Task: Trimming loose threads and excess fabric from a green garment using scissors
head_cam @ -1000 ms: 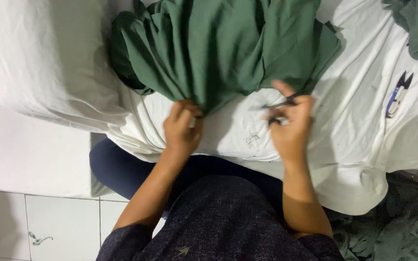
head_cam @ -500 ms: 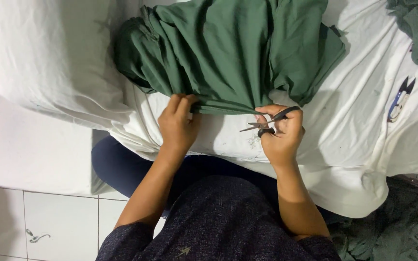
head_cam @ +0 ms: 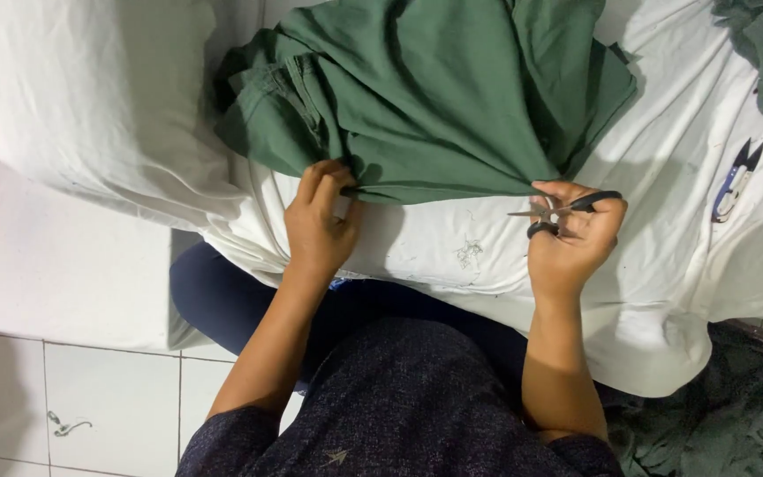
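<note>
The hands are now wider apart than half a second ago. The left hand [head_cam: 320, 225] stays near the middle of the white sheet [head_cam: 664, 115], while the right hand [head_cam: 571, 234] has moved to the right, so the near edge of the green cloth [head_cam: 434, 88] is drawn out more flat between them. A second ago that edge was bunched between two hands close together. I judge that the hem is now stretched for looking along it or trimming it.

The left hand's grip is closed: the fingers fold over the cloth edge and pinch it against the thumb. The right hand pinches the right end of the same edge with its fingertips, and it holds small scissors [head_cam: 558, 210] with dark handles in the same hand. The blades look nearly closed, with nothing between them.

The cloth lies on the sheet, far from the person's body, with most of its bulk heaped toward the far side. Its stretched near edge runs left to right, dipping a little toward the right hand. The scissors lie almost along this line: tips to the left, handles to the right, just below the hem and not cutting it.

At the right, well apart from the hands, a small thread snipper [head_cam: 735, 181] lies on the sheet, its tips pointing far and slightly right. A white pillow [head_cam: 72, 97] is at the far left.
</note>
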